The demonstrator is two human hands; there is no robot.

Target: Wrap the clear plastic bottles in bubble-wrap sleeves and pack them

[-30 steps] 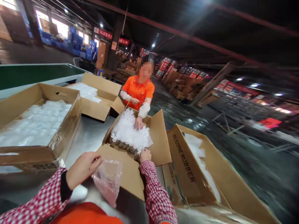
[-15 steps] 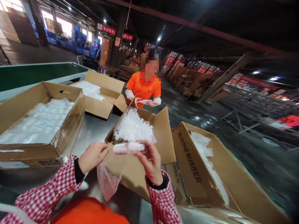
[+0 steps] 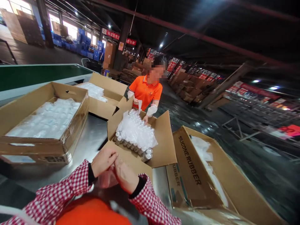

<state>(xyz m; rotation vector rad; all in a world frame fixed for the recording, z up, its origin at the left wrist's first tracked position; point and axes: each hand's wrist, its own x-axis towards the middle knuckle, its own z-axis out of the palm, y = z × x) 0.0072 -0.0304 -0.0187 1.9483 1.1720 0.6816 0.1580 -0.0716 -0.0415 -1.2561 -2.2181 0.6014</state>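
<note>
My left hand (image 3: 104, 161) and my right hand (image 3: 125, 176) are closed together low in the view, close to my body, around a clear pink-tinted plastic bag (image 3: 106, 179) that is mostly hidden by them. Just beyond them stands an open cardboard box (image 3: 161, 147) packed with several small clear bottles with white caps (image 3: 134, 132) under plastic film. The bottle seen a moment ago is out of sight behind my hands.
Across the box a person in an orange shirt (image 3: 146, 90) reaches a hand into it. A box of wrapped goods (image 3: 44, 125) sits at left, another (image 3: 103, 93) behind it, and a "SILICONE RUBBER" box (image 3: 187, 165) at right, on a metal table (image 3: 91, 137).
My right hand lifted a bottle from the box and brought it down to the bag in my left hand. Both hands have drawn together near my body.
</note>
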